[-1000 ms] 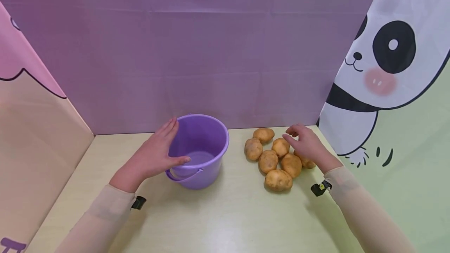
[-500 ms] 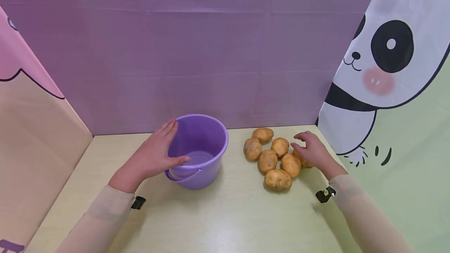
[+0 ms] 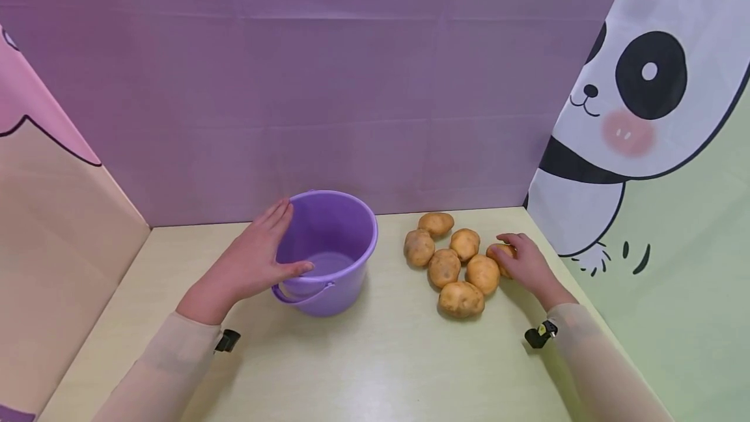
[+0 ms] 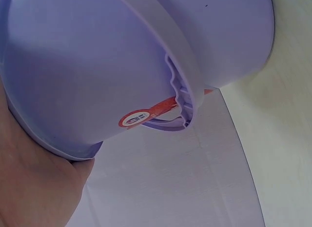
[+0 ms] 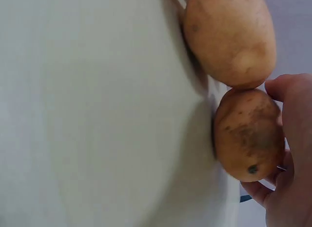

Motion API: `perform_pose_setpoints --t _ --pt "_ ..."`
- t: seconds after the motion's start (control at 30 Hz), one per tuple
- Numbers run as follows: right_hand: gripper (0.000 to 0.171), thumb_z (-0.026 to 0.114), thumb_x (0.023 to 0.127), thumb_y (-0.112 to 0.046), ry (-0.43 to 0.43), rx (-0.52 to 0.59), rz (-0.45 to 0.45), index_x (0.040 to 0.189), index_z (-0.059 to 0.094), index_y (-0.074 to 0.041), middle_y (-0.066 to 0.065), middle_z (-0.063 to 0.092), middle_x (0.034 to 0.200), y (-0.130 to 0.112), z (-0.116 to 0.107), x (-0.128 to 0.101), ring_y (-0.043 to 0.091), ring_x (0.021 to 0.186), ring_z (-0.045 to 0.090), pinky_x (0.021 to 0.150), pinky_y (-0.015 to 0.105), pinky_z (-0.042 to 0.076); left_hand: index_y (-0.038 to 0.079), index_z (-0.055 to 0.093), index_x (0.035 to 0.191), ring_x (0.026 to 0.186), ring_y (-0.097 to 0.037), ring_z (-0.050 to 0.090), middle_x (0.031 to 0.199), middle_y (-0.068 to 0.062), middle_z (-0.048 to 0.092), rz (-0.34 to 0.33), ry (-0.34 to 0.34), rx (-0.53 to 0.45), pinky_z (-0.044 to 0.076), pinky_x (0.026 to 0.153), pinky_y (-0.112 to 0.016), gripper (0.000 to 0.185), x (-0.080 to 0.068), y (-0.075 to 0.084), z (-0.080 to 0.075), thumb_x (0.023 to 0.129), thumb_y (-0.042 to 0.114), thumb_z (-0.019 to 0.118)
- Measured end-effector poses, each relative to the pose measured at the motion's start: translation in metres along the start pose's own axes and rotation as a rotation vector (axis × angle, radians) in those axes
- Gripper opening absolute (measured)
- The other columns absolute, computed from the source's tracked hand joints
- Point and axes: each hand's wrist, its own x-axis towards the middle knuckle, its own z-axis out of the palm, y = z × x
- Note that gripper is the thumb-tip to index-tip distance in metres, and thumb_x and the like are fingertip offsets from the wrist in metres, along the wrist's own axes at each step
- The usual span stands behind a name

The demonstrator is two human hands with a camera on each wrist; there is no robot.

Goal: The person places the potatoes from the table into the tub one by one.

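Note:
A purple bucket point(image 3: 336, 285) stands upright on the table, tipped toward no side, its mouth facing up. My left hand point(image 3: 243, 262) rests on its left rim with fingers straight and thumb spread over the near edge. In the left wrist view the hand point(image 4: 39, 183) lies along the rim, beside the hanging handle point(image 4: 170, 36). My right hand point(image 3: 530, 269) pinches the rightmost potato point(image 5: 248, 134) between thumb and fingers. That potato lies on the table, against a neighbouring potato point(image 5: 231, 39) in the right wrist view. Part of it is hidden behind the thumb in the head view.
Several more potatoes lie in a loose cluster right of the bucket, among them a front one point(image 3: 461, 299) and a back one point(image 3: 436, 223). A purple backdrop point(image 3: 351, 83) closes off the table's far edge. A panda-printed panel point(image 3: 650, 148) stands at the right.
My right hand has moved down and to the right, from above the potatoes onto the rightmost one, and its fingers have closed around it. My left hand stays on the bucket.

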Motion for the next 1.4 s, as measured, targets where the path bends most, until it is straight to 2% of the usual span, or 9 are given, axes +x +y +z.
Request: perform_pose_setpoints --t 0.13,0.33,0.57,0.77,1.0,1.2,1.4 --pt "0.059 0.068 0.111 -0.039 -0.021 0.058 0.062 0.147 0.062 0.007 0.033 0.063 0.138 0.006 0.005 -0.001 0.051 0.131 0.059 0.116 0.067 0.044 -0.012 0.019 0.17 0.17 -0.043 0.009 0.182 -0.026 0.01 0.005 0.006 0.005 0.018 0.134 -0.063 0.122 0.0 0.0 0.0 0.097 0.07 0.073" --pt "0.058 0.068 0.11 -0.044 -0.031 0.152 0.118 0.148 0.063 0.001 0.029 0.063 0.144 0.005 0.008 -0.005 0.045 0.129 0.062 0.112 0.059 0.048 -0.012 0.019 0.17 0.169 -0.044 0.009 0.182 -0.026 0.01 0.005 0.011 0.0 0.018 0.134 -0.063 0.122 0.0 -0.001 0.001 0.097 0.069 0.074" --pt "0.056 0.069 0.11 -0.047 -0.016 0.199 0.144 0.145 0.067 -0.004 0.024 0.068 0.138 0.005 0.011 -0.006 0.037 0.118 0.065 0.102 0.047 0.052 -0.011 0.019 0.171 0.169 -0.044 0.009 0.182 -0.026 0.01 -0.003 0.01 0.001 0.019 0.134 -0.063 0.122 -0.002 -0.001 0.001 0.097 0.069 0.074" --pt "0.055 0.069 0.11 -0.045 0.011 0.221 0.165 0.145 0.067 -0.002 0.025 0.069 0.136 0.004 0.007 -0.008 0.036 0.117 0.064 0.102 0.043 0.051 -0.01 0.018 0.171 0.17 -0.043 0.008 0.183 -0.024 0.009 -0.006 0.005 -0.011 0.018 0.134 -0.063 0.122 -0.002 0.0 0.0 0.098 0.072 0.072" --pt "0.051 0.068 0.112 -0.04 0.062 0.245 0.142 0.145 0.066 -0.001 0.024 0.07 0.133 -0.003 -0.002 -0.004 0.027 0.11 0.063 0.087 0.018 0.051 -0.011 0.019 0.171 0.169 -0.044 0.01 0.183 -0.024 0.01 -0.002 0.016 -0.005 0.019 0.134 -0.062 0.123 -0.001 -0.002 0.001 0.097 0.071 0.073" --pt "0.049 0.069 0.112 -0.036 0.08 0.281 0.103 0.146 0.065 0.0 0.026 0.068 0.131 -0.018 -0.01 0.002 0.027 0.106 0.062 0.08 0.018 0.053 -0.011 0.019 0.171 0.17 -0.043 0.008 0.183 -0.024 0.009 -0.004 0.014 -0.004 0.018 0.134 -0.062 0.123 -0.001 -0.001 0.001 0.096 0.071 0.073" --pt "0.05 0.069 0.111 -0.038 0.067 0.299 0.067 0.146 0.066 -0.002 0.024 0.068 0.131 -0.033 -0.013 0.015 0.023 0.104 0.062 0.078 0.019 0.056 -0.011 0.019 0.17 0.17 -0.043 0.009 0.182 -0.025 0.01 0.0 0.017 -0.001 0.018 0.134 -0.062 0.122 -0.001 -0.001 0.001 0.097 0.07 0.074"
